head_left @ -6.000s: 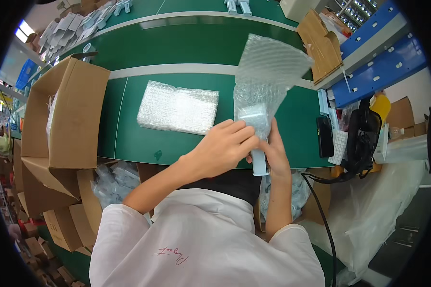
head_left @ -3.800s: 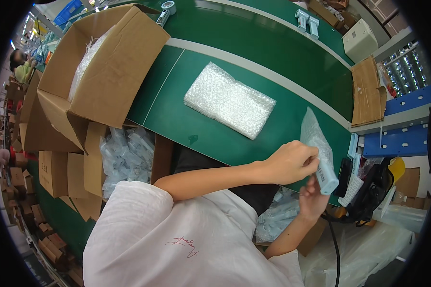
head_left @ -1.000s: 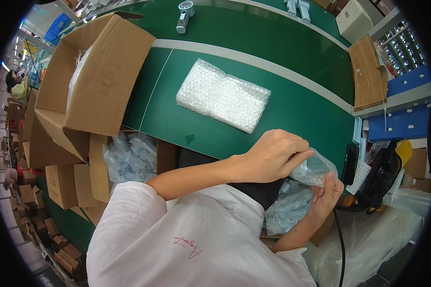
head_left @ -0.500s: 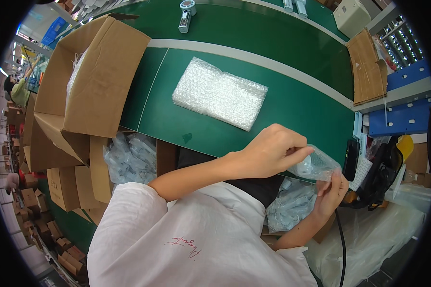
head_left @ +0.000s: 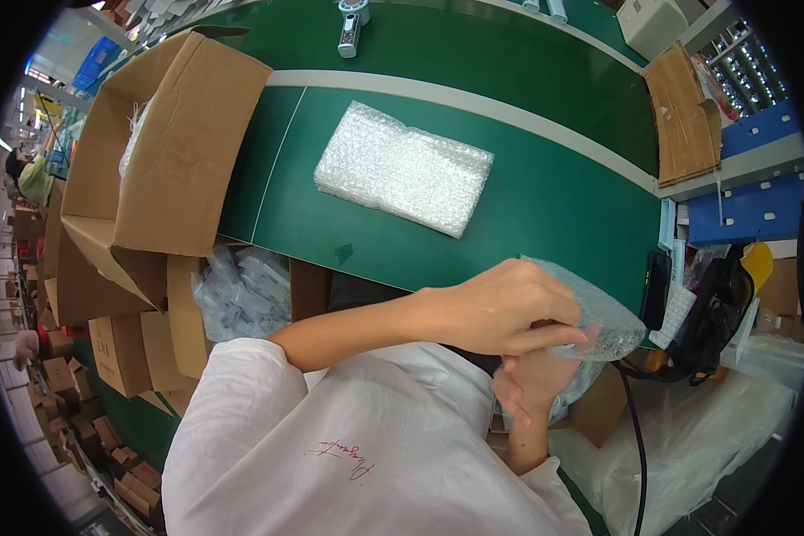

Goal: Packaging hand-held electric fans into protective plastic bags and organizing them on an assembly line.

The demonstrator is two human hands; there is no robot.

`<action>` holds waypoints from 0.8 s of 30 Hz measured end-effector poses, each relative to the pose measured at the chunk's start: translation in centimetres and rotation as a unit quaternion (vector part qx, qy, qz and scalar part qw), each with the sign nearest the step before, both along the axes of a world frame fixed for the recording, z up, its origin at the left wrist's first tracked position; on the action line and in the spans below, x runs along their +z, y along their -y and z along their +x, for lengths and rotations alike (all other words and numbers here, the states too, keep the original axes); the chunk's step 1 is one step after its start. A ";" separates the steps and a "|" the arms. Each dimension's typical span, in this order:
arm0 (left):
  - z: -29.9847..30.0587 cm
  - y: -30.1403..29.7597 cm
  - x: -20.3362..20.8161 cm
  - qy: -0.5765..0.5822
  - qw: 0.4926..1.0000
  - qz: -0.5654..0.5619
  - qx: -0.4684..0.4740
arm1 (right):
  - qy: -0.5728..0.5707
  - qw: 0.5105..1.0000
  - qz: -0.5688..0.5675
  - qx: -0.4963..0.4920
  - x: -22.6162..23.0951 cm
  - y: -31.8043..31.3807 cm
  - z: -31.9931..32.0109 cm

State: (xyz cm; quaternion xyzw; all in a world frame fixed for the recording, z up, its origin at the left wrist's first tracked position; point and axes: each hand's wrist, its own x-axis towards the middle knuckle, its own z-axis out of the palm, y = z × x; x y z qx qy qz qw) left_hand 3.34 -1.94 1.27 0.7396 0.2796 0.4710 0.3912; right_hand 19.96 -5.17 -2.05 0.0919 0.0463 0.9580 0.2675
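A clear bubble-wrap bag [head_left: 603, 313] hangs over the near right edge of the green worktop. My left hand [head_left: 523, 308] is closed on its near side, thumb and fingers pinching the film. Just below it, my right hand [head_left: 540, 384] is bent at the wrist with its fingers curled. The left hand and the bag partly cover it, so whatever it holds stays hidden. On the worktop beyond my hands lies a flat stack of bubble-wrap bags [head_left: 402, 170].
A tilted open carton [head_left: 188, 143] stands at left. Below the worktop edge, a box holds bagged pieces [head_left: 241, 290]. A black cable [head_left: 634, 447] runs down at right, near a dark handheld device [head_left: 657, 290]. A grey-white handheld device [head_left: 349, 36] rests at the far side.
My right hand has let go of the bag's right end and moved left, under my left hand. The bag has swung up and outward in my left hand. The view has shifted slightly.
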 end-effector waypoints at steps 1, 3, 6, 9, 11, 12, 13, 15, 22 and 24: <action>-0.2 0.2 0.2 -0.041 0.998 0.046 -0.005 | 0.024 0.999 -0.043 -0.019 0.3 0.2 0.2; -0.6 0.6 0.6 -0.123 0.983 0.137 -0.016 | 0.073 0.987 -0.130 -0.056 1.0 0.9 0.7; 0.1 1.2 0.6 -0.171 0.961 0.218 -0.011 | 0.148 0.949 -0.256 -0.111 2.1 1.8 1.5; 1.5 2.4 0.0 -0.201 0.923 0.328 0.024 | 0.216 0.887 -0.374 -0.163 2.4 2.3 2.1; 1.5 2.7 -0.4 -0.218 0.917 0.332 0.034 | 0.211 0.903 -0.343 -0.153 2.0 1.9 2.2; 1.6 2.7 -0.6 -0.232 0.912 0.335 0.043 | 0.208 0.916 -0.312 -0.145 1.7 1.4 2.3; 1.5 2.7 -0.7 -0.246 0.907 0.338 0.052 | 0.205 0.928 -0.280 -0.137 1.4 0.9 2.4; 1.3 2.6 -0.9 -0.262 0.900 0.343 0.061 | 0.199 0.940 -0.247 -0.128 0.1 -0.2 2.7; -4.7 -4.8 -0.8 -0.205 0.939 0.213 0.177 | 0.249 0.953 0.080 -0.154 -7.3 -6.0 5.6; -8.7 -10.7 -1.7 -0.227 0.921 0.125 0.290 | 0.238 0.954 0.124 -0.134 -7.5 -7.0 6.4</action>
